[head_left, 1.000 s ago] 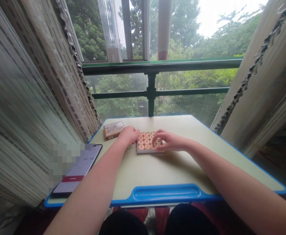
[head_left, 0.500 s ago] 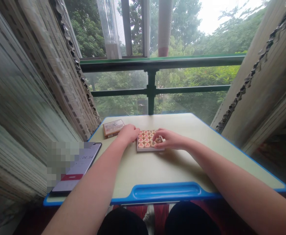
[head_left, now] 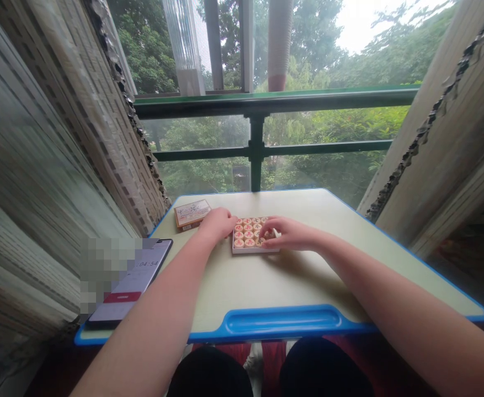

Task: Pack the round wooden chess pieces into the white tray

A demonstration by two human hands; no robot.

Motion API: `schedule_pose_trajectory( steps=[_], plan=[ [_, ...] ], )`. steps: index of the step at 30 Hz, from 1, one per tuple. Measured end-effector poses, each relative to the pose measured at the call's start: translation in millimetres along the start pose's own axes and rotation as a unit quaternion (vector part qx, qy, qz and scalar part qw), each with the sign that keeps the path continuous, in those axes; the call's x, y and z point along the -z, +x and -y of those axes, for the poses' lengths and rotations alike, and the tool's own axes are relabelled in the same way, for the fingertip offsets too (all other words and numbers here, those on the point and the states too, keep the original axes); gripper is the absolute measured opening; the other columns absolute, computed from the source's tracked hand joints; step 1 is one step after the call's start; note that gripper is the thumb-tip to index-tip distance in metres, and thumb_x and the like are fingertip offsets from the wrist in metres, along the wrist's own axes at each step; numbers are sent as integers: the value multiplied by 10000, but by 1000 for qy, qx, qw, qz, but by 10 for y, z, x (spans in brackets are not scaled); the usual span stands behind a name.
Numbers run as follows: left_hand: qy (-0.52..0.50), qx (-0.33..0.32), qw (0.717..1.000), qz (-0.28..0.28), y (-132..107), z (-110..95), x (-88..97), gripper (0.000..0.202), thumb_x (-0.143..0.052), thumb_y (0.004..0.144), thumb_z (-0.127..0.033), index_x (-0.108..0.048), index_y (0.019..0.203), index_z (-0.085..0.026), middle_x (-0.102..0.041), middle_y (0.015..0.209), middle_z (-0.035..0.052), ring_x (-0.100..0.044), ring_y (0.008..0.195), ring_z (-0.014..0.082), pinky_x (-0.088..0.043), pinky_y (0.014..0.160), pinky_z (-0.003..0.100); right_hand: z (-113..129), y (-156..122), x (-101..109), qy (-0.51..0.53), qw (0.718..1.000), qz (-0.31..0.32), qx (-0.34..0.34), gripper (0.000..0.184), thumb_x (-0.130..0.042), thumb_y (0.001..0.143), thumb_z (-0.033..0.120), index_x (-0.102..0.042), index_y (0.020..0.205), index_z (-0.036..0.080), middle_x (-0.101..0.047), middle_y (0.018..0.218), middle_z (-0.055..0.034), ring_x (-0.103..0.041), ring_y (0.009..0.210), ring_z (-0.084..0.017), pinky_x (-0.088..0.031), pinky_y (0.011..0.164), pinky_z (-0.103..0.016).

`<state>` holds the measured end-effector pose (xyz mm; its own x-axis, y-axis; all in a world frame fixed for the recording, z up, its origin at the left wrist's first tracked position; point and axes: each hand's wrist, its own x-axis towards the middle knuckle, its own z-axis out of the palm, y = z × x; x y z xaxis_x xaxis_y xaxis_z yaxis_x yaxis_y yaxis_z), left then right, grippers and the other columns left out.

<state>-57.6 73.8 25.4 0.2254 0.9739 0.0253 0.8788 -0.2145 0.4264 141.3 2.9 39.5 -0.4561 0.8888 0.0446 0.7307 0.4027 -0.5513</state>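
Observation:
On the table, a shallow white box tray (head_left: 250, 252) holds several rows of round wooden Chinese chess pieces (head_left: 249, 227), many with red characters. My left hand (head_left: 222, 223) is closed at the tray's left edge, fingers curled against it. Over the right side of the tray arches my right hand (head_left: 285, 234). Its thumb and fingertips are closed around a chess piece (head_left: 260, 241) with a dark character in the front row. Several pieces on that side are hidden under the hand.
A printed cardboard box (head_left: 192, 214) lies behind my left wrist. To the left rests a phone (head_left: 128, 286) showing a timer. The cream table (head_left: 299, 286) has a blue rim and a blue front groove (head_left: 283, 320). Curtains (head_left: 59, 138) hang beside the railing (head_left: 256, 146).
The view has shifted slightly. My right fingers have moved very little over the pieces, and my left hand stays at the tray's edge.

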Motion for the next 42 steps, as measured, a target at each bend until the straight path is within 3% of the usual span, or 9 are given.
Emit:
schedule_pose_trajectory(
  steps=[7, 15, 24, 42],
  plan=[
    [36, -11, 999, -22, -24, -24, 7, 255, -437, 726, -306, -628, 658, -151, -680, 708, 85, -607, 590, 168, -408, 528, 237, -16, 8, -19, -9, 1000, -11, -3, 231, -652, 681, 334, -699, 852, 186, -584, 823, -29, -549, 750, -158, -424, 705, -274],
    [65, -3, 998, -17, -54, -55, 27, 280, -443, 748, -321, -663, 720, -149, -676, 674, 93, -618, 664, 190, -428, 584, 251, 28, -35, 36, -99, 991, -40, 80, 165, -623, 732, 284, -747, 822, 222, -629, 803, -61, -538, 753, -171, -419, 692, -280],
    [76, -9, 997, -20, -52, -50, 27, 277, -455, 756, -329, -665, 726, -151, -682, 698, 99, -616, 685, 193, -440, 620, 255, -20, -26, 0, -126, 987, -38, 92, 170, -619, 734, 220, -744, 850, 233, -600, 775, -52, -530, 699, -152, -419, 678, -272],
    [114, -14, 993, -23, -47, -64, 38, 311, -454, 755, -360, -685, 755, -153, -690, 837, 132, -621, 801, 235, -457, 707, 272, 8, -31, -32, -135, 986, -42, 89, 177, -593, 764, 282, -744, 838, 225, -611, 777, -58, -540, 678, -148, -414, 655, -265]
  ],
)
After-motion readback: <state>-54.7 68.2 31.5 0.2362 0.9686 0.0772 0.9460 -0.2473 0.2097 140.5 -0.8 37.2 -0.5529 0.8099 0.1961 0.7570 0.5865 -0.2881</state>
